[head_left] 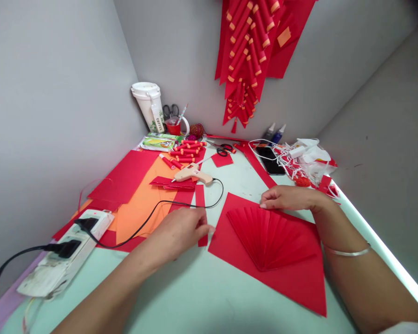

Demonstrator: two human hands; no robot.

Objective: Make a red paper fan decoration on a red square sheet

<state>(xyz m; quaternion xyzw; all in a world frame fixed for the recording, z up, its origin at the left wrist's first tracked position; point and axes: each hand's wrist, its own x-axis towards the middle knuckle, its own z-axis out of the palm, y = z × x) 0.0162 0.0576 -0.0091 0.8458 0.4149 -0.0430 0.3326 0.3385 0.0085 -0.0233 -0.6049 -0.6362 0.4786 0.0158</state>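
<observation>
A pleated red paper fan (270, 239) lies spread on a flat red sheet (230, 260) at the centre right. At the fan's upper edge rests my right hand (285, 198), fingers pressed together on the paper; a silver bangle circles that wrist. My left hand (186, 227) is curled over a narrow red strip (201, 199), left of the sheet, with thumb and fingers closed; whatever lies between them is too small to make out. Beyond it, a beige glue gun (194, 173) lies by a folded red piece (170, 183).
A power strip (68, 253) with black cables sits at the left. Red and orange sheets (142, 199), small red rolls (188, 150), scissors (225, 149) and a white cup (149, 106) stand farther back. A phone (271, 161) lies beside paper scraps (306, 160). Red firecracker decorations (245, 51) hang on the wall.
</observation>
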